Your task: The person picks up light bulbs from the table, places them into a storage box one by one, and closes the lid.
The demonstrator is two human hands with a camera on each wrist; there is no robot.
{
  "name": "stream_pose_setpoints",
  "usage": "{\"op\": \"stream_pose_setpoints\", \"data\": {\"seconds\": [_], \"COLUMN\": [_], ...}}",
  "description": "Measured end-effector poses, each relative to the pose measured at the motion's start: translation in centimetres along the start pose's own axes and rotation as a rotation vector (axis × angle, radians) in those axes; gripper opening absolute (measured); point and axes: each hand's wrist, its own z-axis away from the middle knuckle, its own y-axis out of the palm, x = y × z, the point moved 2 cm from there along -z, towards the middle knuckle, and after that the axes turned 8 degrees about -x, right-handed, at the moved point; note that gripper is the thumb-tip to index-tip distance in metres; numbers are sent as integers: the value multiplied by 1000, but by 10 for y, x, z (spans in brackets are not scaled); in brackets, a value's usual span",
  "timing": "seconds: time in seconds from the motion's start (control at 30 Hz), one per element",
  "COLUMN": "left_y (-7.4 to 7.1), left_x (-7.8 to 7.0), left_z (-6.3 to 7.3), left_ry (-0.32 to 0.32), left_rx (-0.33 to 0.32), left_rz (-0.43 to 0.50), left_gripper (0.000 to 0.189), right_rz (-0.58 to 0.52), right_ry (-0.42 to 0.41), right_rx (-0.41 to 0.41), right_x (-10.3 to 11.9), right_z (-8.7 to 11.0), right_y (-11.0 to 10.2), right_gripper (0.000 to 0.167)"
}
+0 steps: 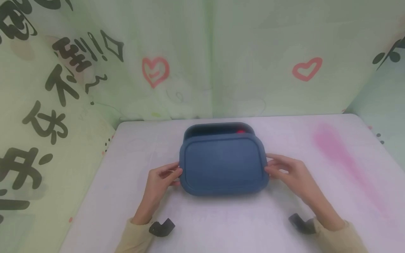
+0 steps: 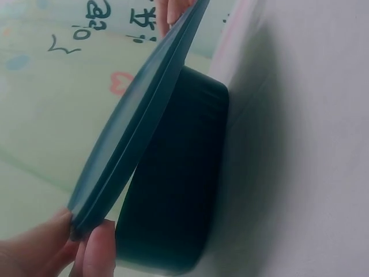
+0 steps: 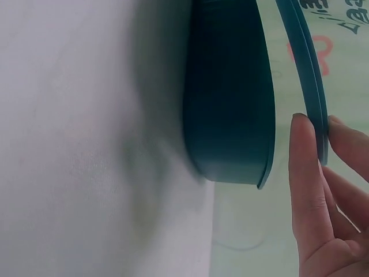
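A blue rectangular lid with rounded corners is held between both hands, over the front part of a matching blue box. The box's back rim and dark inside show behind the lid, with a small red thing inside at the right; the lid hides the rest. My left hand pinches the lid's left edge between thumb and fingers. At the opposite short edge, my right hand pinches the lid likewise. A gap between lid and box rim shows in both wrist views.
The box stands on a table with a pale cloth, which has a pink smear on the right. Behind the table hangs a pale green curtain with red hearts. Black wrist mounts sit by both sleeves.
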Motion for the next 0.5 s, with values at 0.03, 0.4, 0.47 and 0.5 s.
{"op": "stream_pose_setpoints", "data": {"seconds": [0.03, 0.4, 0.47, 0.5], "left_y": [0, 4, 4, 4], "left_x": [0, -4, -4, -4], "left_z": [-1, -11, -13, -14], "left_ry": [0, 1, -15, -20], "left_rx": [-3, -18, -19, -19], "left_rz": [-1, -39, -46, -51], "left_gripper": [36, 36, 36, 36], "right_rz": [1, 24, 44, 55], "right_ry": [0, -35, -33, -29], "right_rx": [0, -5, -3, -3], "right_x": [-1, -5, -5, -5], "right_z": [-1, -13, -16, -17], "right_y": [0, 4, 5, 5], "right_gripper": [44, 43, 43, 42]}}
